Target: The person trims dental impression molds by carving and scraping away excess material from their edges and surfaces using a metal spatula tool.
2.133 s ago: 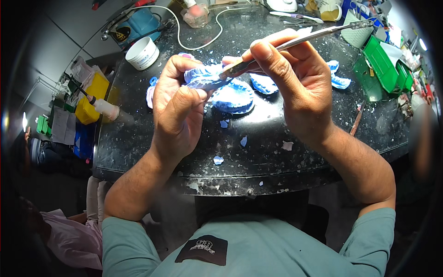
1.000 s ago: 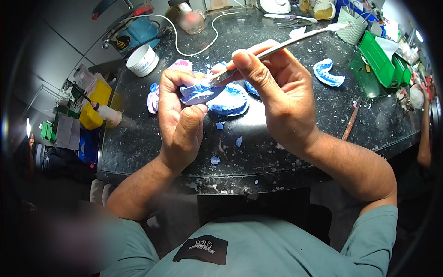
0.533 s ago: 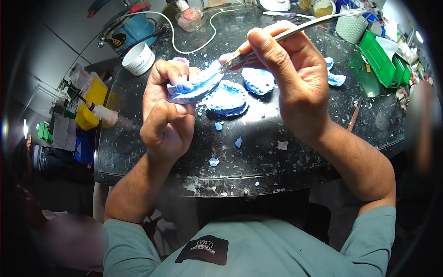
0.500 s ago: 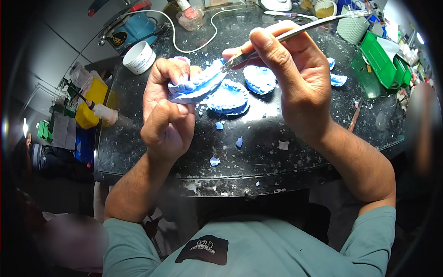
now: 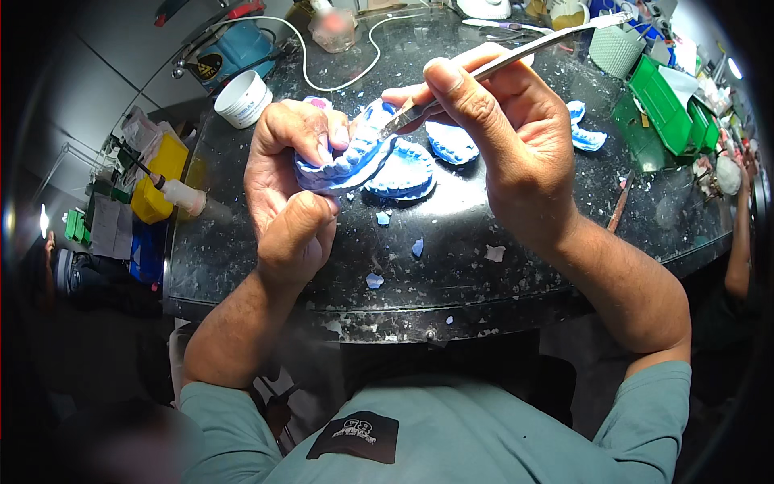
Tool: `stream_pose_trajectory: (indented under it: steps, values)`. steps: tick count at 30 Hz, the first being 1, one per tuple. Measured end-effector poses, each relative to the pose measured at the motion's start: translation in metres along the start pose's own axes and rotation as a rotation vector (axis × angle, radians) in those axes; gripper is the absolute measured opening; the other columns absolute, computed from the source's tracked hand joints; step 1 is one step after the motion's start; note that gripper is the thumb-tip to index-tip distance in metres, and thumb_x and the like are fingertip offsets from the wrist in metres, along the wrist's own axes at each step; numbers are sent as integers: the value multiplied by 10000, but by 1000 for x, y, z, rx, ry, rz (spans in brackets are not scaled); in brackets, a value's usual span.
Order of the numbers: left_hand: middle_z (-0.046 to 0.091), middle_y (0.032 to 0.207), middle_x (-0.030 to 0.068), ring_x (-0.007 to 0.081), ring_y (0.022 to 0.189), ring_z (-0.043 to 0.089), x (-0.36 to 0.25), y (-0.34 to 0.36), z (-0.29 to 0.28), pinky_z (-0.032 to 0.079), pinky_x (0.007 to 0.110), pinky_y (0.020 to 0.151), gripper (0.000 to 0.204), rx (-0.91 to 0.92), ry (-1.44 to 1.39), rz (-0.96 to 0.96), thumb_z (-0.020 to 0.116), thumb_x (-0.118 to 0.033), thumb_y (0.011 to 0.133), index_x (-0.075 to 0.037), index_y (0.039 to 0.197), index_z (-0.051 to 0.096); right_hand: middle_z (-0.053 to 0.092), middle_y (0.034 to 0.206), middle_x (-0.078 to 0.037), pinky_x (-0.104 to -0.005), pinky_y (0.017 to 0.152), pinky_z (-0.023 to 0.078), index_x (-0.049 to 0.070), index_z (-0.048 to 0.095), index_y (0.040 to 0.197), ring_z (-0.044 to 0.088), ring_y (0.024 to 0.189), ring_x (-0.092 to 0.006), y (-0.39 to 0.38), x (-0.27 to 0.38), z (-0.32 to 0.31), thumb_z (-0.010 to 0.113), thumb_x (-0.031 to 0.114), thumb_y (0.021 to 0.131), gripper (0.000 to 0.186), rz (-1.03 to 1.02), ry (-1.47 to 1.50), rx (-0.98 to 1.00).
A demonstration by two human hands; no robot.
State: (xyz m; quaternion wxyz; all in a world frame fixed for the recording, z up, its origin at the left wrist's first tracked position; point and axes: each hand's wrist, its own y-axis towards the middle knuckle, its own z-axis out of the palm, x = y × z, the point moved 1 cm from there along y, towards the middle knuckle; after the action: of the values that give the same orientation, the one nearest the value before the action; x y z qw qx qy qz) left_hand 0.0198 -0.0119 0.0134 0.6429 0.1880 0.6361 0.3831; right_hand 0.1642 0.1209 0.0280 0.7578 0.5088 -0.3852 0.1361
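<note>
My left hand [image 5: 282,173] grips a blue plaster dental cast [image 5: 348,167] between thumb and fingers, its row of teeth turned upward. Held like a pen in my right hand [image 5: 516,133] is a slim metal carving knife [image 5: 556,37]. Its blade tip touches, or nearly touches, the teeth of the held cast. Just under and beyond that cast, a second blue dental cast [image 5: 409,171] lies on the black table. Another blue cast [image 5: 451,143] sits to its right, partly hidden by my right hand.
Blue plaster chips [image 5: 418,247] lie scattered on the black table [image 5: 484,290]. A white tub [image 5: 243,100] stands at the back left, with a white cable [image 5: 348,83] nearby. Green bins [image 5: 665,101] and a brown-handled tool [image 5: 621,203] are rightward. Another person's arm [image 5: 740,242] shows far right.
The held cast has tilted, showing more of its teeth. The knife tip has moved slightly down and left along it. At the far right, the other person's arm has come into clearer view.
</note>
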Motion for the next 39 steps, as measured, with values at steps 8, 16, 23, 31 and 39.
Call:
stream_pose_trajectory:
  steps: [8, 16, 23, 31, 39]
  values:
    - [456, 988, 74, 191, 1004, 460, 2, 0, -1, 364, 367, 988, 354, -3, 16, 18, 646, -114, 679, -56, 984, 476, 687, 942, -144, -368, 909, 558, -16, 598, 1042, 700, 989, -269, 1, -2, -2, 560, 136, 1004, 161, 19, -16, -11]
    - [417, 1012, 97, 235, 1068, 434, 4, -2, -2, 330, 375, 1021, 399, -45, 29, -13, 633, -147, 655, -52, 997, 451, 684, 951, -133, -365, 903, 568, -8, 602, 1035, 699, 996, -258, -2, -7, 2, 585, 153, 995, 167, 111, 105, -43]
    - [467, 1214, 129, 215, 1172, 462, 0, -4, 9, 333, 396, 1103, 507, -61, 53, -93, 627, -198, 748, 6, 1180, 455, 687, 985, -132, -379, 914, 571, 7, 610, 1032, 685, 1046, -295, -2, -8, 1, 588, 160, 993, 160, 123, 169, -66]
    - [497, 1250, 100, 157, 1133, 518, -3, -5, 24, 416, 311, 1018, 761, 9, 242, -373, 707, -4, 765, 19, 1436, 350, 684, 998, -123, -400, 960, 550, 30, 599, 1049, 656, 1110, -326, 8, -6, -8, 555, 164, 1008, 147, 49, 253, -9]
    - [525, 1142, 75, 139, 1066, 545, -2, 0, 20, 463, 290, 963, 774, -43, 330, -275, 728, 75, 757, -71, 1416, 348, 683, 979, -143, -374, 901, 576, 3, 593, 1057, 689, 1034, -292, 6, -4, -11, 551, 161, 1010, 170, -26, 31, -11]
